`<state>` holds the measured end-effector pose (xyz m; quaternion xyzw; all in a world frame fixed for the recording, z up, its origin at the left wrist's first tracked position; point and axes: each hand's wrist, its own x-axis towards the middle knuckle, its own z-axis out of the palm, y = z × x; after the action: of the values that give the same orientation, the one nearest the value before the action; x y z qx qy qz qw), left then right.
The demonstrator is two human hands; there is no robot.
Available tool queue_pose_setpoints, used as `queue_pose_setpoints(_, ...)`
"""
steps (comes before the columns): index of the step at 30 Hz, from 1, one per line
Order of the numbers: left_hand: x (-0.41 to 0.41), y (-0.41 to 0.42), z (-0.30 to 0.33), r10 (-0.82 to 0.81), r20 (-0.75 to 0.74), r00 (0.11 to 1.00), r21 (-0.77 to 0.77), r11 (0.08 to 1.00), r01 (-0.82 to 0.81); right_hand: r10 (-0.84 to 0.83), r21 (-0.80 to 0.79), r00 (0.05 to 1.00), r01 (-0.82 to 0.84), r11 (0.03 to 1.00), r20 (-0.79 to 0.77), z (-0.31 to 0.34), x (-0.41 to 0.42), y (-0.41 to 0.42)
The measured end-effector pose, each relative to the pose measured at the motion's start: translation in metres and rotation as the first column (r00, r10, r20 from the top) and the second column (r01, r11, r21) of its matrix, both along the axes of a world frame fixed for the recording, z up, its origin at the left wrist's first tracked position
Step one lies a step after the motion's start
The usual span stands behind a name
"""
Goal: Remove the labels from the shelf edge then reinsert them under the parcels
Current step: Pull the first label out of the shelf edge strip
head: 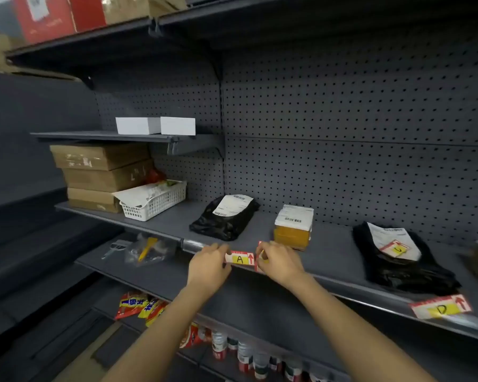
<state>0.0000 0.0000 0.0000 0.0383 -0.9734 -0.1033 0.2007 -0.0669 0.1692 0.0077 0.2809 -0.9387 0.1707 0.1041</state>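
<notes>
Working label A at the shelf edge

My left hand (209, 261) pinches the A label (240, 258) by its end, fingers closed on it, against the shelf edge (342, 292); my right hand (278, 259) grips a second label (259, 257) beside it, I judge to free both for tucking under the black parcel (224, 219) and the box (293, 228).

Two bare hands meet at the front edge of a grey metal shelf (342, 282) in the centre of the frame. The left hand (209, 264) pinches the left end of a label marked A (240, 258); the right hand (280, 260) holds a second label (260, 257), mostly hidden. Behind sit a black parcel (224, 219) and a yellow parcel (293, 227). At lower right, a label marked D (440, 307) sits on the shelf edge.
</notes>
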Motion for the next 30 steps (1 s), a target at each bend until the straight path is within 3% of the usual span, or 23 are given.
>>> queue_pose_setpoints(9, -0.072, -0.024, -0.024, -0.211, 0.067, 0.975, 0.007, 0.977, 0.211, -0.126, 0.079, 0.981, 0.139, 0.987, -0.15, -0.026, -0.033, -0.026)
queue_pose_setpoints(18, -0.104, -0.057, -0.028, -0.412, -0.001, 0.911, 0.005, 0.911, 0.412, -0.216, 0.032, 0.955, 0.227, 0.973, -0.206, -0.029, -0.035, -0.06)
queue_pose_setpoints(30, -0.109, -0.149, -0.023, -0.33, -0.003, 0.944, 0.032, 0.943, 0.33, -0.156, 0.022, 0.969, 0.163, 0.986, -0.191, -0.032, -0.049, -0.155)
